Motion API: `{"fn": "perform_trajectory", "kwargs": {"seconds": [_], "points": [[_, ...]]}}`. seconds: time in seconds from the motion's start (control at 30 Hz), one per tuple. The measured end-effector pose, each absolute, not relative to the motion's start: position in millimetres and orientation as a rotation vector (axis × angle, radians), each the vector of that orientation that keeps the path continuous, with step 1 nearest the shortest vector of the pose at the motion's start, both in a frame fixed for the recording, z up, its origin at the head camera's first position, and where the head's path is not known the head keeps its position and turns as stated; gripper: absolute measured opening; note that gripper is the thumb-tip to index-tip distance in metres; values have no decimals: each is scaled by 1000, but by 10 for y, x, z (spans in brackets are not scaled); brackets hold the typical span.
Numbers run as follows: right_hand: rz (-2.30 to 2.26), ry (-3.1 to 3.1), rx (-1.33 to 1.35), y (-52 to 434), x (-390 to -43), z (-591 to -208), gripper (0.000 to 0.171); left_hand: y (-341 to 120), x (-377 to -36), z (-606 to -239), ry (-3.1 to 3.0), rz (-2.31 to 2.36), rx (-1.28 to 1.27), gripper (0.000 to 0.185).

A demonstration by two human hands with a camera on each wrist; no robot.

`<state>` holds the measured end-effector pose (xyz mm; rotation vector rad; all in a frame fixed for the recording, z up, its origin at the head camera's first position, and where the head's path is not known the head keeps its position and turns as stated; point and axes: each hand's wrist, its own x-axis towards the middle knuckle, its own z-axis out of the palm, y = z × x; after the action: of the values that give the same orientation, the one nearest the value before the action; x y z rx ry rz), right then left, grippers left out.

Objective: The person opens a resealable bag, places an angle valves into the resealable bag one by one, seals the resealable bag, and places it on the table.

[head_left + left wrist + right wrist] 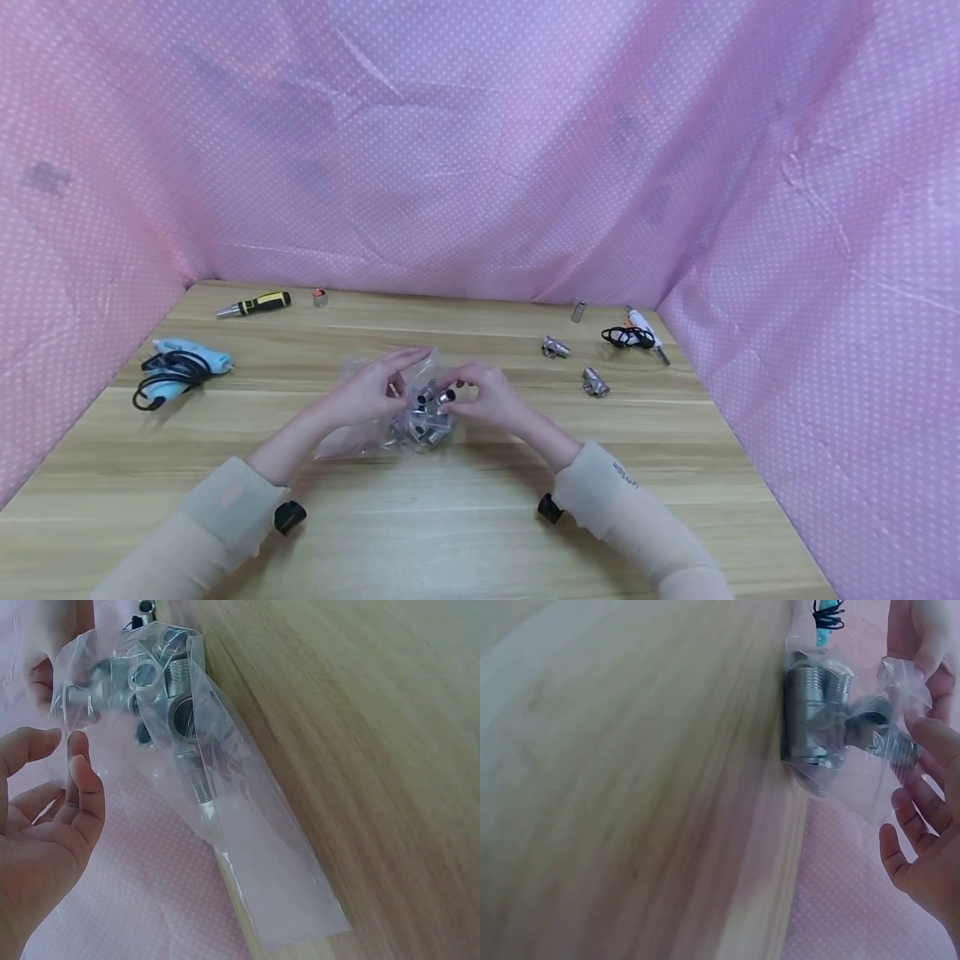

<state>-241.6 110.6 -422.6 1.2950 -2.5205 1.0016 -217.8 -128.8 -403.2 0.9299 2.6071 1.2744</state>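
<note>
A clear plastic bag with several metal pipe fittings inside lies mid-table. My left hand holds the bag's upper edge between thumb and nearly straight fingers. From the other side, my right hand pinches one fitting through the film with curled fingertips. Both hands keep that end of the bag lifted; the rest lies on the wooden table.
A blue glue gun with black cord lies at the left. A yellow-black screwdriver and a small cap sit at the back left. Loose fittings and a white corded tool lie right. Pink dotted cloth walls three sides.
</note>
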Motion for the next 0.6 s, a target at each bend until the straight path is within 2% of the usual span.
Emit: {"fn": "perform_trajectory", "kwargs": {"seconds": [0.27, 0.6], "points": [[1084, -2497, 1259, 1252, -2391, -4091, 39, -1272, -2169, -4029, 2598, 1259, 898, 77], [1040, -2527, 1134, 1716, -2397, -3907, 44, -1268, -2155, -4035, 2606, 1273, 929, 77]]}}
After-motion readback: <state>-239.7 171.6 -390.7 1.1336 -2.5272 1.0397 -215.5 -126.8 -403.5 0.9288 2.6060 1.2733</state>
